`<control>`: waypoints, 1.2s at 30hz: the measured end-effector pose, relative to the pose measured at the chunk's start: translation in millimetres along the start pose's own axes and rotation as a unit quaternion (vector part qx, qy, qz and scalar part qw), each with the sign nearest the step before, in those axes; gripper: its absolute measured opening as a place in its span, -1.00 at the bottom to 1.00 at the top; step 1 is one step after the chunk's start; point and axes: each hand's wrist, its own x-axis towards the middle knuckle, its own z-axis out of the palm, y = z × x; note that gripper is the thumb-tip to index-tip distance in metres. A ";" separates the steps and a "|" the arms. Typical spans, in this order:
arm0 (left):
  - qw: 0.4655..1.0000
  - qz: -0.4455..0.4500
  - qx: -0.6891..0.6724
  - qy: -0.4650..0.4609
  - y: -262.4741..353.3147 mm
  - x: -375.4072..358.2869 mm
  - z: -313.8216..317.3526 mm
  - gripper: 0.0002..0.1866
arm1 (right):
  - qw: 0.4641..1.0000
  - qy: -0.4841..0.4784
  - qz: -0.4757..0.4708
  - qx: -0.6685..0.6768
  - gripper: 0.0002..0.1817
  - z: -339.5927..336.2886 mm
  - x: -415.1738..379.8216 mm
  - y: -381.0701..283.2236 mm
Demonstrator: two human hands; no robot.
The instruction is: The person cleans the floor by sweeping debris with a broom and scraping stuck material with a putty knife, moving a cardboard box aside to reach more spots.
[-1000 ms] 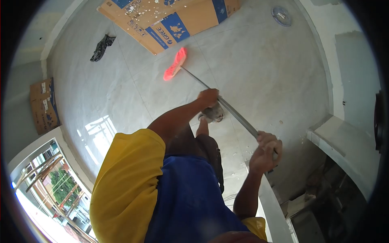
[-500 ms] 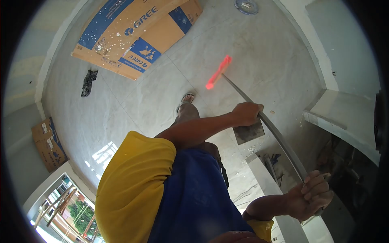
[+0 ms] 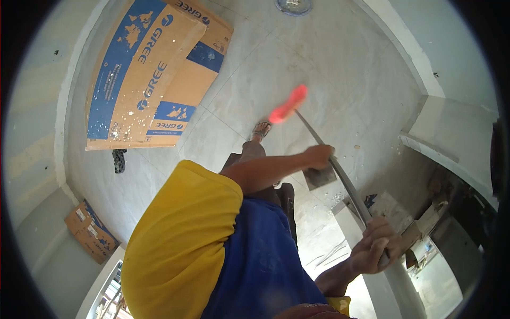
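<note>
A long grey pole runs diagonally through both my hands, ending in a blurred pinkish-red head (image 3: 289,104); it looks like a broom (image 3: 348,187). My left hand (image 3: 319,157) is wrapped round the middle of the pole, its arm reaching across my body. Near the pole's top end, my right hand (image 3: 377,245) grips it with curled fingers. The red head is at the floor, just beyond my sandalled foot (image 3: 260,129). Below my left hand shows a flat grey square piece (image 3: 321,179), partly hidden by that hand.
Large flattened cardboard (image 3: 151,80) lies on the tiled floor at upper left, beside a crumpled black bag (image 3: 119,160). A smaller carton (image 3: 91,231) sits by the left wall. White debris (image 3: 336,199) is scattered near a pale ledge (image 3: 366,255). A round lid-like object (image 3: 294,5) is at the top.
The view has turned, so the cardboard shows lower and further left. The broom head is nearer my foot in view, and my right hand has shifted left and slightly up with the pole.
</note>
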 end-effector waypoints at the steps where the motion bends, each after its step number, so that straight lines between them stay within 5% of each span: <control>1: 1.000 0.006 -0.014 -0.020 19.2 12.0 6.7 -0.63 | 0.998 -0.044 -0.019 -0.039 -0.66 15.5 9.9 -1.4; 4: 0.993 0.034 -0.040 -0.108 72.1 42.8 4.8 -0.70 | 0.978 -0.141 -0.031 -0.148 -0.64 37.8 38.4 16.4; 6: 0.993 0.089 -0.034 -0.074 99.4 61.5 24.1 -0.60 | 0.989 -0.035 -0.054 -0.130 -0.66 36.5 69.8 -10.8; 8: 0.990 0.118 -0.002 -0.075 137.1 54.1 -9.3 -0.63 | 0.988 -0.031 -0.131 -0.078 -0.65 -7.0 88.9 -30.8; 12: 0.987 0.087 0.115 -0.066 157.7 61.2 -109.3 -0.65 | 0.990 0.042 -0.130 0.018 -0.70 -42.6 120.6 -36.2; 14: 0.983 0.063 0.171 0.001 128.0 80.2 -151.3 -0.64 | 0.983 0.136 -0.108 0.066 -0.76 -40.1 138.6 -2.0; 20: 0.948 -0.155 0.267 0.081 2.2 156.9 -282.0 -0.73 | 0.987 0.029 0.040 0.150 -0.86 31.7 181.1 186.5; 24: 0.945 -0.157 0.286 0.016 -37.5 224.7 -250.5 -0.74 | 0.993 0.035 0.091 0.063 -0.83 6.8 189.5 230.2; 31: 0.992 0.007 0.083 -0.093 146.1 317.1 -61.6 -0.73 | 0.994 0.113 0.002 0.007 -0.71 -111.3 295.6 113.6; 36: 0.980 0.080 0.101 -0.149 210.5 331.7 -80.4 -0.72 | 0.993 0.011 -0.060 -0.097 -0.68 -88.5 340.1 83.6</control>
